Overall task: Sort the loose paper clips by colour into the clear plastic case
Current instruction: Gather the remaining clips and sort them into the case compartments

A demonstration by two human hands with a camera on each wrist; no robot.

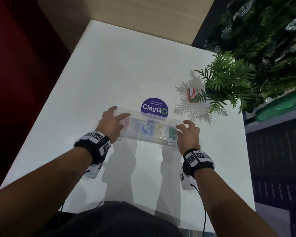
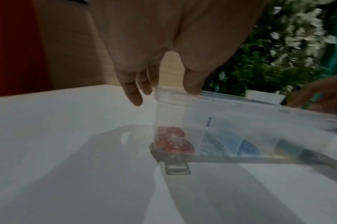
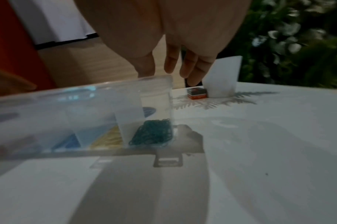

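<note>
A long clear plastic case (image 1: 149, 134) lies across the white table (image 1: 109, 69). Its compartments hold sorted clips: red (image 2: 171, 142), pale blue-green, blue (image 1: 147, 129), yellow (image 1: 159, 130) and green (image 3: 154, 133). The clear lid (image 2: 240, 115) is tilted up over them, its free edge raised. My left hand (image 1: 120, 113) is at the case's left end, thumb (image 2: 192, 86) touching the lid's raised edge, fingers loose beside it. My right hand (image 1: 183, 127) is at the right end, thumb (image 3: 144, 71) at the lid's edge, fingers loosely curled past it. No loose clips show on the table.
A round purple ClayGo sticker (image 1: 155, 106) sits just behind the case. A small red and white box (image 1: 192, 94) lies beside a fern (image 1: 229, 79) in a white pot (image 3: 223, 77) at the right. Two latches (image 2: 177, 168) stick out at the case's front.
</note>
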